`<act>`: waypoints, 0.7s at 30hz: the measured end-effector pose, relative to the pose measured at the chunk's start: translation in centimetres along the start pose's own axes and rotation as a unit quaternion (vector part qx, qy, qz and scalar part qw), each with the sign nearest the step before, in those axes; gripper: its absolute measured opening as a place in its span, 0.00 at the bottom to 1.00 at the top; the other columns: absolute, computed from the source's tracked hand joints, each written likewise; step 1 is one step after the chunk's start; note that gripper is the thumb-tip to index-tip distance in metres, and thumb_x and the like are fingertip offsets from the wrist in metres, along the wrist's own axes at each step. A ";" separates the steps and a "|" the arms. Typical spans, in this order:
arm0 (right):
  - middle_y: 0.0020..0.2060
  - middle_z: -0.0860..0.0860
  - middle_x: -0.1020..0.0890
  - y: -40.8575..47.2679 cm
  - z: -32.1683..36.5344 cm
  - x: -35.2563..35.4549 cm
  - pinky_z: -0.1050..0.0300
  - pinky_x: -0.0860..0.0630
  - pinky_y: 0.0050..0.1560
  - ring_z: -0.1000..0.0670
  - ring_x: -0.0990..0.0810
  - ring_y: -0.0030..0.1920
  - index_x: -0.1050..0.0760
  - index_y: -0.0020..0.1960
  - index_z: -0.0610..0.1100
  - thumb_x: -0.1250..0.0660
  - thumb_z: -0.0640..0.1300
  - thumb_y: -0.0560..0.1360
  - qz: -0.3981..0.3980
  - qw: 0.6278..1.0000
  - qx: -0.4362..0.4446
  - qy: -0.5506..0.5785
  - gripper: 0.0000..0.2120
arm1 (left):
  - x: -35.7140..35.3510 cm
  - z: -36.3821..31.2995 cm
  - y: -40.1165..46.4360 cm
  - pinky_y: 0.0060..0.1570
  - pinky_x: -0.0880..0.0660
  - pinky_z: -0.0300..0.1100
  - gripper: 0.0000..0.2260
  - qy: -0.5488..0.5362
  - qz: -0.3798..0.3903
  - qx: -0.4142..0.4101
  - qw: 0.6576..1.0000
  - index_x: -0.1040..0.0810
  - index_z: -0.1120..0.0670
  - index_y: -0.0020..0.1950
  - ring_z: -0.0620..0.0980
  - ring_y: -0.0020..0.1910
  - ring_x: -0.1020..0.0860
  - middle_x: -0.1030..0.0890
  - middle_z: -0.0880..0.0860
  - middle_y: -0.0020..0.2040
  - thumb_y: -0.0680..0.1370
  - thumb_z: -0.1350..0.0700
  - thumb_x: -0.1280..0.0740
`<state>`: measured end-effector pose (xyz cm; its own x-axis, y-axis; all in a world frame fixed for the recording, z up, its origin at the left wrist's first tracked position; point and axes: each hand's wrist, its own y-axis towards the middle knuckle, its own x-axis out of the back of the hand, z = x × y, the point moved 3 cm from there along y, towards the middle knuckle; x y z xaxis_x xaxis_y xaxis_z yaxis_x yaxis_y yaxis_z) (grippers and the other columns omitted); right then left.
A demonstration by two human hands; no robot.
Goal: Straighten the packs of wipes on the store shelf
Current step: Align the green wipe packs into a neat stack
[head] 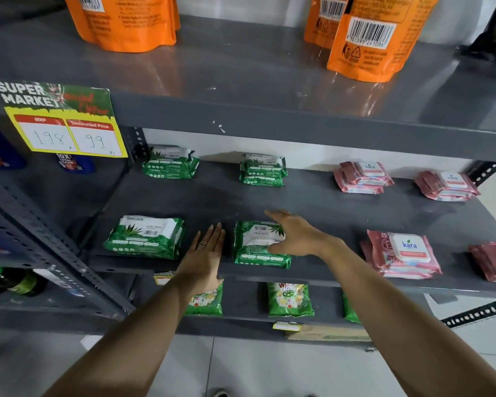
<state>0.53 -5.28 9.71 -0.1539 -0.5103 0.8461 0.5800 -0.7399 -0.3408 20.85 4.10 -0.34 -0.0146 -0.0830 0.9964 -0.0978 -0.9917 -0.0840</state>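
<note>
On the grey middle shelf (327,202) the wipes lay in two rows, and the job looked partly done. At the far side, two green aloe stacks (171,163) (263,169) and two pink Kara stacks (362,176) (447,185) sat fairly tidy near the back wall. Along the near edge, the green Origami pack (146,237) on the left lay roughly square, while the green pack in the middle (259,245) had its label turned the other way and seemed the one in hand. The right hand (294,234) rested on that pack's right side, fingers spread wide, pressing rather than clasping it. The left hand (205,257) stood flat and open just left of the pack, holding nothing; whether it touched the pack I could not tell. To the right, the near pink Kara stack (403,255) looked fanned and skewed, and another pink stack (491,260) was cut off by the frame, so both probably remained to be squared. The middle pack sat right at the shelf's front lip, so it should be nudged back, not forward. Bare shelf lay behind it and on both sides, giving ample room to turn it.
</note>
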 end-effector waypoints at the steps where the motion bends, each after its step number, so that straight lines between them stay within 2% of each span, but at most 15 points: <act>1: 0.75 0.47 0.36 0.2 0.3 0.3 0.46 0.38 0.73 0.45 0.36 0.74 0.42 0.77 0.47 0.27 0.49 0.70 0.006 1.000 0.006 -0.015 0.40 | 0.2 -0.1 0.0 0.74 0.60 0.54 0.50 0.004 0.001 0.005 1.000 0.64 0.61 0.75 0.53 0.75 0.63 0.66 0.56 0.75 0.72 0.41 0.32; 3: 0.72 0.47 0.31 0.4 0.7 0.8 0.50 0.34 0.70 0.45 0.33 0.72 0.36 0.74 0.47 0.26 0.45 0.70 0.018 0.998 0.028 -0.048 0.36 | 0.4 -0.1 0.1 0.74 0.60 0.54 0.50 0.010 -0.001 0.012 1.000 0.65 0.61 0.75 0.53 0.76 0.62 0.67 0.56 0.75 0.72 0.41 0.32; 4: 0.73 0.48 0.31 0.5 0.8 1.0 0.50 0.35 0.71 0.45 0.36 0.73 0.35 0.74 0.48 0.26 0.43 0.70 0.027 0.996 0.044 -0.067 0.35 | 0.5 -0.2 0.1 0.74 0.60 0.54 0.50 0.011 0.002 0.015 1.000 0.65 0.61 0.75 0.53 0.76 0.63 0.67 0.56 0.75 0.72 0.41 0.32; 6: 0.76 0.49 0.37 0.3 0.6 1.1 0.49 0.41 0.74 0.47 0.44 0.77 0.35 0.74 0.53 0.28 0.38 0.71 0.046 0.991 0.074 -0.099 0.35 | 0.5 -0.2 0.0 0.74 0.60 0.54 0.50 0.016 0.011 0.018 1.000 0.66 0.61 0.74 0.53 0.75 0.64 0.67 0.56 0.75 0.72 0.41 0.33; 8: 0.78 0.51 0.44 -0.6 0.4 1.3 0.50 0.42 0.74 0.48 0.48 0.78 0.39 0.75 0.58 0.30 0.35 0.71 0.041 0.996 0.065 -0.055 0.39 | 0.5 -0.3 0.1 0.74 0.59 0.54 0.50 0.013 0.014 0.018 1.000 0.67 0.61 0.74 0.53 0.75 0.63 0.66 0.57 0.76 0.72 0.41 0.32; 9: 0.78 0.52 0.43 -1.1 0.3 1.5 0.51 0.40 0.73 0.49 0.46 0.77 0.40 0.75 0.59 0.31 0.34 0.70 0.018 0.999 0.045 -0.003 0.40 | 0.4 -0.3 0.2 0.74 0.59 0.54 0.51 0.011 0.014 0.018 1.000 0.67 0.61 0.74 0.53 0.75 0.63 0.66 0.57 0.76 0.72 0.41 0.32; 11: 0.73 0.51 0.36 -2.1 0.4 2.1 0.51 0.31 0.67 0.46 0.36 0.73 0.39 0.75 0.56 0.32 0.35 0.70 -0.098 0.993 0.000 0.067 0.38 | 0.3 -0.2 0.2 0.74 0.60 0.54 0.51 0.016 0.014 0.019 1.000 0.67 0.60 0.74 0.53 0.75 0.63 0.66 0.57 0.77 0.72 0.40 0.33; 13: 0.67 0.47 0.31 -2.6 1.3 2.2 0.46 0.25 0.60 0.41 0.30 0.67 0.34 0.73 0.51 0.32 0.43 0.73 -0.217 0.972 -0.077 0.044 0.30 | 0.3 -0.2 0.2 0.74 0.60 0.54 0.50 0.019 0.015 0.020 1.000 0.67 0.60 0.75 0.53 0.76 0.63 0.65 0.57 0.77 0.72 0.41 0.33; 14: 0.65 0.46 0.30 -2.6 1.9 1.8 0.44 0.24 0.58 0.39 0.29 0.66 0.33 0.72 0.50 0.32 0.51 0.74 -0.229 0.965 -0.122 0.020 0.28 | 0.4 -0.2 0.1 0.74 0.60 0.54 0.50 0.019 0.014 0.019 1.000 0.66 0.60 0.75 0.53 0.76 0.63 0.65 0.57 0.77 0.72 0.41 0.33; 16: 0.64 0.45 0.31 -1.7 3.1 0.4 0.43 0.23 0.55 0.38 0.28 0.64 0.31 0.70 0.50 0.33 0.65 0.71 -0.172 0.967 -0.184 -0.029 0.33 | 0.5 -0.2 0.1 0.74 0.60 0.54 0.50 0.019 0.013 0.018 1.000 0.66 0.60 0.75 0.53 0.76 0.63 0.66 0.57 0.77 0.72 0.40 0.33; 17: 0.65 0.45 0.31 -1.2 3.4 -0.3 0.44 0.23 0.55 0.38 0.29 0.64 0.30 0.69 0.49 0.33 0.67 0.69 -0.140 0.970 -0.192 -0.042 0.35 | 0.5 -0.2 0.1 0.74 0.60 0.54 0.51 0.022 0.015 0.017 0.999 0.67 0.60 0.75 0.53 0.76 0.63 0.66 0.56 0.76 0.73 0.40 0.33; 21: 0.65 0.46 0.26 -0.7 3.6 -0.2 0.49 0.29 0.64 0.41 0.29 0.66 0.24 0.66 0.50 0.24 0.55 0.68 -0.107 0.987 -0.114 -0.023 0.28 | 0.6 -0.1 0.1 0.74 0.60 0.54 0.52 0.006 0.023 0.018 1.000 0.67 0.59 0.75 0.53 0.75 0.64 0.67 0.55 0.76 0.72 0.39 0.32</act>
<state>3.09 -3.10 11.23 -0.2133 -0.3142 0.9251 0.3421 -0.9110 -0.2305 20.70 4.01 0.23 -0.0310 -0.1276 0.9913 -0.0610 -0.9897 -0.1293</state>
